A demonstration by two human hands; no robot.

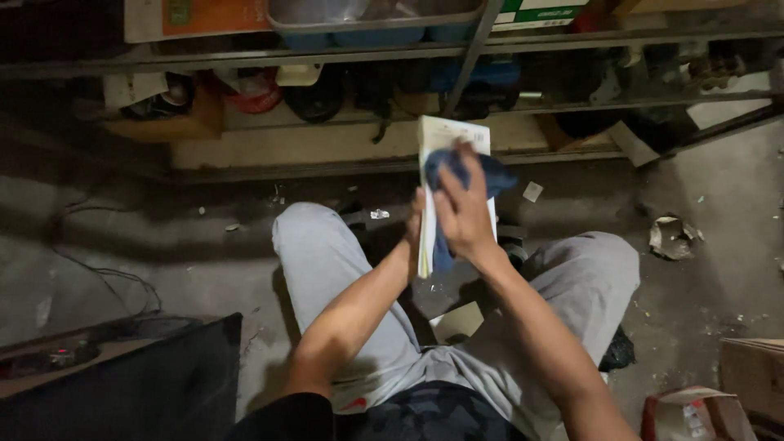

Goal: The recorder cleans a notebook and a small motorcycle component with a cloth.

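Observation:
A thin white book or booklet point(452, 139) stands upright between my knees, above the floor. My left hand point(416, 224) grips its left edge from behind, mostly hidden by the book and my right hand. My right hand point(462, 211) presses a dark blue cloth point(478, 171) flat against the book's front face. The cloth bunches out beyond my fingers at the top right and hangs down below my palm. I sit with my legs in light grey trousers point(327, 261) spread apart.
A metal shelf rack point(474, 49) stands in front, loaded with bins, boxes and dark items. Scraps of paper point(671, 237) litter the concrete floor. A dark flat panel point(155, 384) lies at the lower left, cardboard boxes point(751, 376) at the lower right. Cables point(114, 278) run on the left.

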